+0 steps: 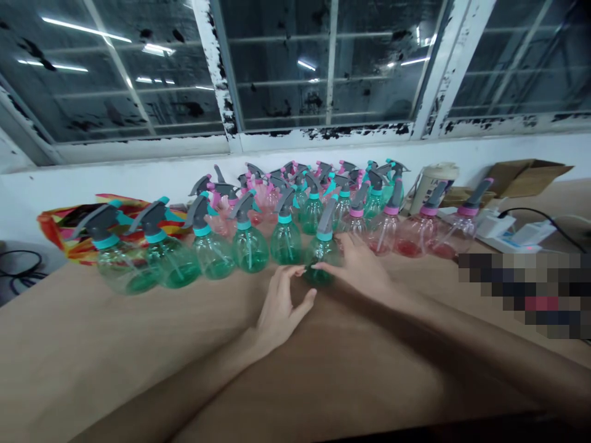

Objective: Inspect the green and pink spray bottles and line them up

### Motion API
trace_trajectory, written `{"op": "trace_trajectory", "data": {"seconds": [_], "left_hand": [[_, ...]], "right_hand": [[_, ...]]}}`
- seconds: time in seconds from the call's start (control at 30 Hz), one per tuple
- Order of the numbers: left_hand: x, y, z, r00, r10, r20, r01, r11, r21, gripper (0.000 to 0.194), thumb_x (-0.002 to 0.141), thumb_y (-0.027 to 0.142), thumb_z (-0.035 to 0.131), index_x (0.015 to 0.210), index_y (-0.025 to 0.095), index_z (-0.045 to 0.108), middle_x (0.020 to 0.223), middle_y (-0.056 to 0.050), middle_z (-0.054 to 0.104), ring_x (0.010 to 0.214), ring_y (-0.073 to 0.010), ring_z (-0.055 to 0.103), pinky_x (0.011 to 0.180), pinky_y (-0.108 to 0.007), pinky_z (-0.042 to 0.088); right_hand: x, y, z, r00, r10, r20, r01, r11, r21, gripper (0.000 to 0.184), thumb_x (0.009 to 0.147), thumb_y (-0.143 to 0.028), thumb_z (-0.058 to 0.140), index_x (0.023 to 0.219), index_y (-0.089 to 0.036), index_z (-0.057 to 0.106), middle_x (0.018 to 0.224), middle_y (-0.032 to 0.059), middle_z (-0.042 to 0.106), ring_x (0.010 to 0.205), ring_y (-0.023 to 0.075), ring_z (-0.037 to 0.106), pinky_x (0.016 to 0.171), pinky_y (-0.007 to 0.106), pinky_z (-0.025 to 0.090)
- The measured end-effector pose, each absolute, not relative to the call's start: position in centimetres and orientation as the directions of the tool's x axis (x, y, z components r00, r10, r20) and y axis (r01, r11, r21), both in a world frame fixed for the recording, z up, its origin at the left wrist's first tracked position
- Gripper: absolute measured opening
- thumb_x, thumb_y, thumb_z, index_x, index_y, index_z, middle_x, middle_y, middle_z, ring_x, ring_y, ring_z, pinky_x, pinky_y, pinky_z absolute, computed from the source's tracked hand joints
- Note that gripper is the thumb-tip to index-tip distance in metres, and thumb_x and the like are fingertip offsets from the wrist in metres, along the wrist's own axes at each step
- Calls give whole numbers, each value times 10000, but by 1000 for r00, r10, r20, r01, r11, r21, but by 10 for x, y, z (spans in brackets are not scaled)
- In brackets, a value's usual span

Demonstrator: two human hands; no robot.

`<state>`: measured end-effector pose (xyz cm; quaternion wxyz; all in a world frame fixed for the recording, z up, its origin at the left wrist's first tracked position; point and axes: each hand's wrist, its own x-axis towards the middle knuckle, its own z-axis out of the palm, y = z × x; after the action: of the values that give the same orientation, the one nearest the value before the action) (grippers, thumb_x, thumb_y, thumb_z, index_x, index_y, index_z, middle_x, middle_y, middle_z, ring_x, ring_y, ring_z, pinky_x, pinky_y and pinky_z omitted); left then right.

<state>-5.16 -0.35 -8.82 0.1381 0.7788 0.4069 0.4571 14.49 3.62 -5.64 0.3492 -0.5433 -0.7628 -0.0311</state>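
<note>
A spray bottle (322,249) with green liquid, a turquoise collar and a grey trigger head stands upright on the wooden table (184,351). Around its right side my right hand (364,267) is closed, the thumb across the front and the fingers partly hidden behind. My left hand (279,307) is open just left of that bottle, fingers curved and thumb apart, holding nothing; whether its fingertips touch the bottle I cannot tell. Leftward runs a row of similar green bottles, the closest being one bottle (285,240). Pink-collared bottles (414,234) with red liquid line up on the right.
Behind the front row crowd several more pink and green spray bottles (270,197). A colourful bag (64,227) lies at left. At right are a white canister (434,181), a cardboard box (526,175) and a power strip (501,231) with plugs and cables. Windows back the table.
</note>
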Motion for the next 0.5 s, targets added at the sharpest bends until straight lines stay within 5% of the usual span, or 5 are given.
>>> {"op": "trace_trajectory", "data": {"seconds": [0.13, 0.5], "left_hand": [[-64, -13, -88, 274, 823, 498, 579, -554, 598, 181, 897, 238, 491, 1077, 231, 472, 1066, -59, 544, 1046, -227, 549, 911, -430, 437], [-63, -11, -87, 322, 879, 351, 644, -475, 600, 183, 879, 180, 482, 1055, 231, 478, 1067, -52, 546, 1015, -216, 556, 881, -395, 456]], "right_hand": [[141, 55, -50, -152, 813, 563, 924, 319, -211, 614, 753, -625, 575, 1091, -113, 544, 1036, 169, 613, 1030, 333, 550, 857, 459, 454], [133, 81, -41, -57, 853, 519, 953, 201, -226, 558, 753, -555, 624, 1093, -117, 555, 1082, 173, 579, 1100, 349, 504, 819, 478, 489]]}}
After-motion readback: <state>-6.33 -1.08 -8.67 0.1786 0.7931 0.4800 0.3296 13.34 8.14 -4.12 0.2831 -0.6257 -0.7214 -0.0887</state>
